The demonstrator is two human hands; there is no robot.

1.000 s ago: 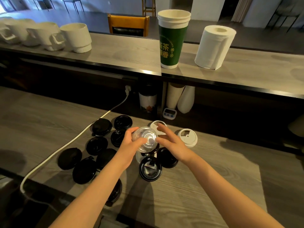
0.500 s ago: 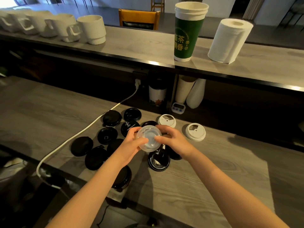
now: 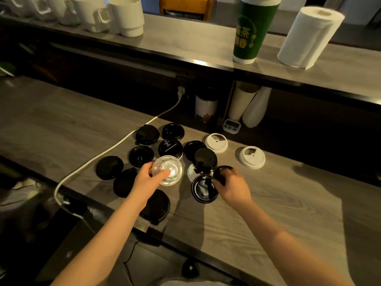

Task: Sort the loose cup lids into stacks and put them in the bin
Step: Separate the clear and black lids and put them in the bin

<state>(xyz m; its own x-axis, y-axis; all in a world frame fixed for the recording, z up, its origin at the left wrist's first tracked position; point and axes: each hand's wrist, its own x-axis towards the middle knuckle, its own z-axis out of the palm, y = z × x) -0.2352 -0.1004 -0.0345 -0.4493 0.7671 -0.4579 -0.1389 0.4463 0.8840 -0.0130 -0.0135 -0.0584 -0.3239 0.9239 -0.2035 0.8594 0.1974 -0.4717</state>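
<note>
Pinching the clear lid by its rim, the left hand held what looked light and flimsy; the right hand, blurred, curled onto a black lid.

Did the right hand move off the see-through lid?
Yes. The right hand left the clear lid and went right, landing beside the flip-top black lid, nearer the far-right white lid.

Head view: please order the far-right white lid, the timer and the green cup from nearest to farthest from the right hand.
1. White lid, counter, beyond the right hand.
2. Timer, under the shelf.
3. Green cup, on the shelf.
</note>
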